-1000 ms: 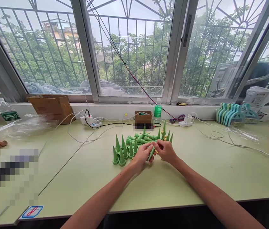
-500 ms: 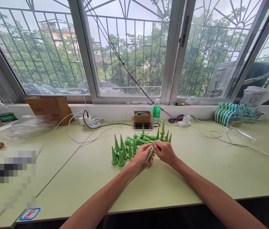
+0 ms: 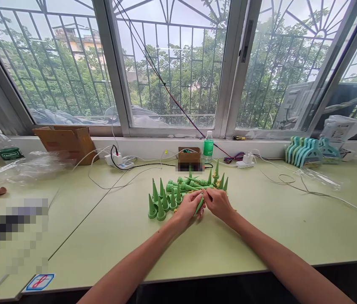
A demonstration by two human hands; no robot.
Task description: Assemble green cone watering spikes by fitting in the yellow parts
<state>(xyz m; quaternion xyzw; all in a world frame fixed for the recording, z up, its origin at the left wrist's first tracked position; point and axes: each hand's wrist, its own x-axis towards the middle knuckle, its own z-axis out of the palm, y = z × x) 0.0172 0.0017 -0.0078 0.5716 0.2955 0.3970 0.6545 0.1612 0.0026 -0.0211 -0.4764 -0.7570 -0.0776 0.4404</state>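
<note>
My left hand (image 3: 188, 208) and my right hand (image 3: 218, 203) meet over the pale green table (image 3: 197, 240), both closed round one green plastic cone spike (image 3: 199, 205) held slanting between them. The right fingers pinch its upper end. Just left of my hands several green cones (image 3: 161, 200) stand upright in a cluster. Behind my hands lies a heap of more green spikes (image 3: 194, 184), some lying flat, a few upright at the right with small yellow bits among them.
A small cardboard box (image 3: 189, 157) and a green-labelled bottle (image 3: 208, 147) stand by the window sill. White power strips (image 3: 119, 161) and cables (image 3: 292, 181) cross the back of the table. A bigger cardboard box (image 3: 67, 142) sits at left, teal hangers (image 3: 305, 151) at right.
A person's hand at the far right edge has gone from view. My hands stay together on the spike, which has turned slightly.
</note>
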